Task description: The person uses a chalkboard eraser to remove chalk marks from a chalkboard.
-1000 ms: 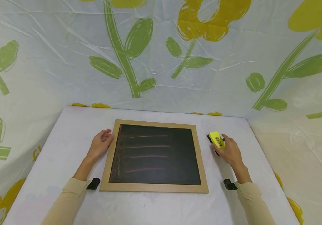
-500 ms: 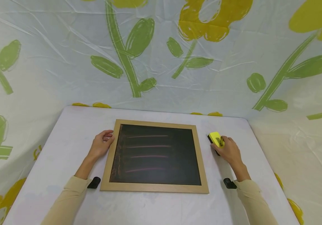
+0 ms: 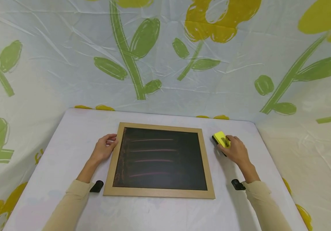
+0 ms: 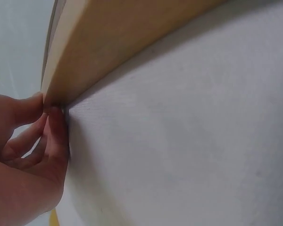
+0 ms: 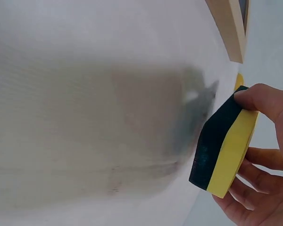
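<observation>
Eraser (image 3: 221, 140) lifted, gripped in right hand (image 3: 236, 151)

The eraser (image 3: 221, 141) is a small block, yellow on top and black underneath. The right hand (image 3: 235, 151) holds it tilted, just above the white table, right of the chalkboard (image 3: 159, 158). The chalkboard lies flat, dark with faint pink lines and a wooden frame.
</observation>
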{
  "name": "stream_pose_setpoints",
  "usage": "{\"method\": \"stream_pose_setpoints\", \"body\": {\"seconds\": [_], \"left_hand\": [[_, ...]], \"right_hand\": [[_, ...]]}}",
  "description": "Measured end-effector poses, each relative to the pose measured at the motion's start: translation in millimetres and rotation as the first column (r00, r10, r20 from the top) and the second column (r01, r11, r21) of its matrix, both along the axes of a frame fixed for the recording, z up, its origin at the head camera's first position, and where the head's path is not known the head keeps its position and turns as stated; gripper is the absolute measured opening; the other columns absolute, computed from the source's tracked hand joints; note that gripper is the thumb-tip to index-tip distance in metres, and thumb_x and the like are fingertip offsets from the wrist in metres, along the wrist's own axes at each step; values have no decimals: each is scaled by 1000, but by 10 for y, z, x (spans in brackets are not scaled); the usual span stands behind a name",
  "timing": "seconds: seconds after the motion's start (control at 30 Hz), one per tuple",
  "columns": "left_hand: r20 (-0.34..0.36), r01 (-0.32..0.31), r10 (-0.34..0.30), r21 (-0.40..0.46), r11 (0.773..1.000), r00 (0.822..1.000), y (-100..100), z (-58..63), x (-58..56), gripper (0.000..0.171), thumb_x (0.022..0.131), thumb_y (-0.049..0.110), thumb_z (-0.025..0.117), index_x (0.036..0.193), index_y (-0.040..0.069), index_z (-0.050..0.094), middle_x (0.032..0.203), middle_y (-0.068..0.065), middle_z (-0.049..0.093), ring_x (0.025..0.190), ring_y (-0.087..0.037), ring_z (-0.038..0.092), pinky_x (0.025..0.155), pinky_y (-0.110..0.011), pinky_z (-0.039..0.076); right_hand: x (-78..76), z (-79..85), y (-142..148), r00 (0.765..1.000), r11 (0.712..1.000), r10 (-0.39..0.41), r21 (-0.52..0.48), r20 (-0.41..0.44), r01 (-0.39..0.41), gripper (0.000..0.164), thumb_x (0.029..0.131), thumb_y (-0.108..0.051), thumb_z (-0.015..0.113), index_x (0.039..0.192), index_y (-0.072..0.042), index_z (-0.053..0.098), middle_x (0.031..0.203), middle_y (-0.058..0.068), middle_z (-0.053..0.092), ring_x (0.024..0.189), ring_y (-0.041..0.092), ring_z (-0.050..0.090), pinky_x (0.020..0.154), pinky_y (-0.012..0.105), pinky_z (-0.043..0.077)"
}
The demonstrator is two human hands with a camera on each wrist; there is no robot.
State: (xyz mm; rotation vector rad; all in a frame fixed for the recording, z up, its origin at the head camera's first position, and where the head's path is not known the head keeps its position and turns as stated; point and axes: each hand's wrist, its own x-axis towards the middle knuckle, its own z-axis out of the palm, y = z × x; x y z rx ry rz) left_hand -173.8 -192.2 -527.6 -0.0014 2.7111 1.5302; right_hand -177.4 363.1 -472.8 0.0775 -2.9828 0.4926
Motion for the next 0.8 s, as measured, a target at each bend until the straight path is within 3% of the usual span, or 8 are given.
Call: {"method": "stream_pose_setpoints", "body": {"seconds": [0.43, 0.8], "left_hand": [[31, 11, -11, 20, 1000, 999, -22, -10, -30, 41, 104, 13, 62, 139, -8, 55, 123, -26, 63, 101, -33, 62, 68, -21, 50], [-14, -5, 5, 31, 999, 1000, -7, 11, -22, 38, 102, 8, 63, 136, -8, 57, 118, -26, 64, 97, -34, 63, 67, -21, 48]], "right_hand": [[-83, 147, -104, 999, 999, 44, 6, -16, -44, 63, 87, -21, 81, 131, 16, 56, 121, 37, 62, 92, 42, 61, 76, 56, 49], [-171, 226, -205, 997, 997, 80, 24, -10, -79, 63, 88, -25, 80, 133, 12, 57, 123, 35, 63, 87, 38, 60, 71, 51, 48]]}}
